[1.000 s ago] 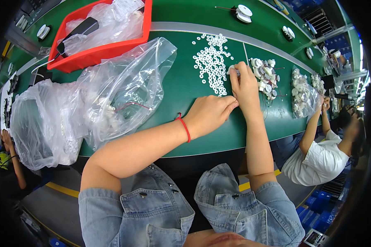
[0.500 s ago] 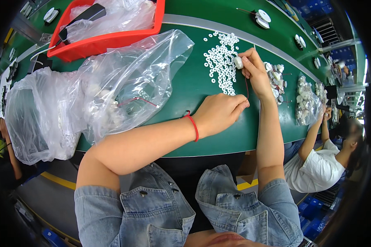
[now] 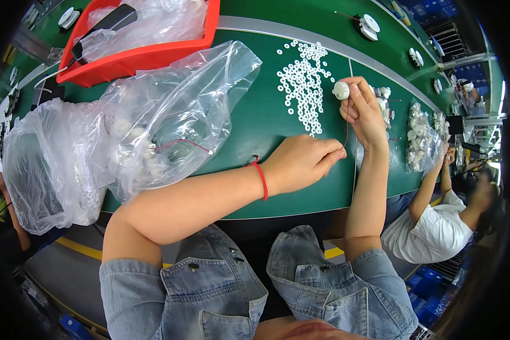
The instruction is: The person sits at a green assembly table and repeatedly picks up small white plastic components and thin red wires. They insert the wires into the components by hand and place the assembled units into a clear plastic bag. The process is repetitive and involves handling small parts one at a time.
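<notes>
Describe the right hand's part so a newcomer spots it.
On the green table lies a scatter of white rings. Right of it, the right hand holds a rounded white part. Unlike the flat rings, it is thick, with a dark red wire running toward the left hand.

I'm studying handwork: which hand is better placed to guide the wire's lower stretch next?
Probably the left hand: it pinches the dark red wire low down, while the right hand is busy holding the round white part above.
</notes>
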Demonstrator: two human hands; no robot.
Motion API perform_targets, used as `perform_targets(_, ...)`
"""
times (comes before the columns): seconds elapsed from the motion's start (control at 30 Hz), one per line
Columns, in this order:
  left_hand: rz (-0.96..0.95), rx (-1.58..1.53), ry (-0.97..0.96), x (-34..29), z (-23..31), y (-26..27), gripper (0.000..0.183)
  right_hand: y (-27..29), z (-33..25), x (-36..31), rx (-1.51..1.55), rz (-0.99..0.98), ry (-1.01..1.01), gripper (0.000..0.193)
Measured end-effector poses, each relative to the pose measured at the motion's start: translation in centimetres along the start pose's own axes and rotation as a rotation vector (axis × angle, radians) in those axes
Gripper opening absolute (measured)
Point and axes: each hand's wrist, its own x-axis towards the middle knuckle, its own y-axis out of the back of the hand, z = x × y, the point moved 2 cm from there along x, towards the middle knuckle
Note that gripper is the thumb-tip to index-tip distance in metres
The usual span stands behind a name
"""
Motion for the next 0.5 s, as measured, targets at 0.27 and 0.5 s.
perform_targets(0.27,0.07,-0.115,0.069,0.1,-0.1,0.4,0.025,-1.3,1.2,1.2,-0.31,0.043,0.118,0.02)
perform_targets(0.5,0.123,-0.134,0.036,0.0,-0.5,0.2,0.025,-1.4,1.7,1.8,-0.436,0.026,0.181,0.017)
